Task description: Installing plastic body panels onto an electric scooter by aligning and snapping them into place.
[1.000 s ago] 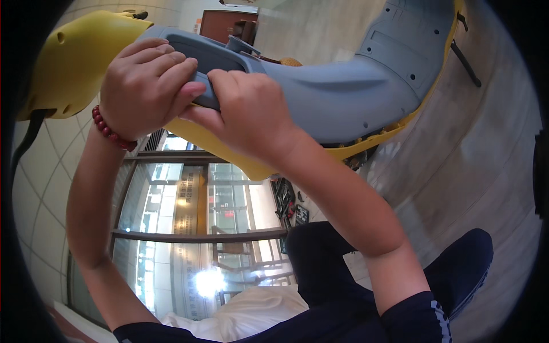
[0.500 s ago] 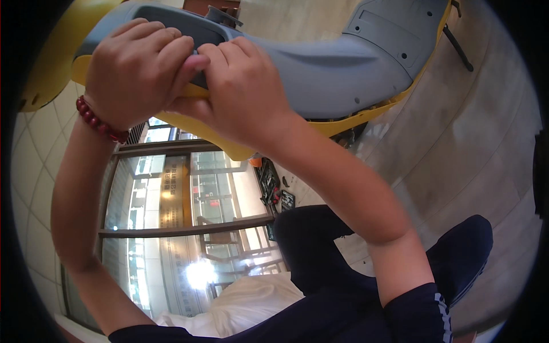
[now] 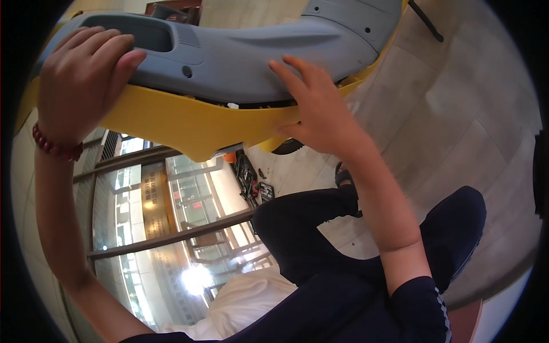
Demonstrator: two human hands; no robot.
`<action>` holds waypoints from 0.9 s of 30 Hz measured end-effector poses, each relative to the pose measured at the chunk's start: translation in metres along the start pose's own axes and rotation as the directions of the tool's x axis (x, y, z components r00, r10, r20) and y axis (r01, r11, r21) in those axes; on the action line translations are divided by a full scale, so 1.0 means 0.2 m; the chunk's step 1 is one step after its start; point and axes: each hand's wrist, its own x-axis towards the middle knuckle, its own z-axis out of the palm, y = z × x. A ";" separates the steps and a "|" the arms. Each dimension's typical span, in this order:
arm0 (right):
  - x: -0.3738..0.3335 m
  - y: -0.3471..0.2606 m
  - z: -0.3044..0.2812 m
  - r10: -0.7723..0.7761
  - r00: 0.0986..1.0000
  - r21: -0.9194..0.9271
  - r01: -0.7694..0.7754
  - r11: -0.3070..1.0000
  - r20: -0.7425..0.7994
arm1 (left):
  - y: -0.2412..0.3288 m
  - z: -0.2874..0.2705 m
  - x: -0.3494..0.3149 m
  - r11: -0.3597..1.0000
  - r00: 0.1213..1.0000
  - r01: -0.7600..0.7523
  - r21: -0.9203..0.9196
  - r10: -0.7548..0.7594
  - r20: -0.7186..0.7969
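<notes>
A grey plastic panel with a recessed compartment stretches across the top of the view, part of what looks like a yellow scooter. Along its near side runs a yellow side panel, and a dark gap shows at the seam between the two. My left hand, with a red bead bracelet at the wrist, curls its fingers over the grey panel's edge beside the compartment. Above the seam, further right, is my right hand, its fingers spread and nothing held. Whether its fingertips touch the panel I cannot tell.
Below the yellow panel, an open tool case lies on the floor near a dark wheel. A glass door or window with dark frames fills the lower left. My bent knee is close to the tools.
My right hand has left the spot beside my left hand and moved right along the panel, its fingers opening. My left hand, the panels and the view have shifted a little.
</notes>
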 end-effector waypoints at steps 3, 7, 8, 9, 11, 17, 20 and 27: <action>-0.14 0.13 0.05 0.078 0.997 -0.265 -0.081 0.961 -0.021 | 0.03 0.05 0.02 1.000 1.000 -0.009 0.019 0.009 -0.015; -0.30 0.39 0.11 0.314 0.868 -0.240 -0.422 0.874 -0.384 | 0.06 0.03 0.04 0.996 0.999 0.047 0.071 -0.046 -0.028; -0.37 0.48 0.16 0.388 0.735 -0.159 -0.552 0.819 -0.556 | 0.06 0.03 0.04 0.995 0.996 0.045 0.085 -0.038 -0.077; -0.41 0.54 0.17 0.389 0.731 -0.168 -0.560 0.811 -0.560 | 0.07 0.04 0.04 0.994 0.996 0.081 0.067 -0.077 -0.051; -0.46 0.62 0.20 0.922 0.212 0.807 -0.571 -0.152 0.324 | 0.12 0.05 0.05 0.986 0.987 0.160 0.040 -0.159 -0.026; -0.41 0.44 0.30 0.395 0.763 0.839 -0.342 -0.424 0.511 | 0.59 0.03 0.32 0.985 0.987 0.025 -0.170 0.003 0.158; -0.41 0.43 0.40 0.319 0.834 0.800 -0.218 -0.559 0.450 | 0.79 0.10 0.44 0.976 0.933 0.104 -0.191 -0.029 0.358; -0.37 0.48 0.45 0.332 0.848 0.861 -0.244 -0.447 0.413 | 0.89 0.19 0.49 0.964 0.921 0.184 -0.189 -0.102 0.376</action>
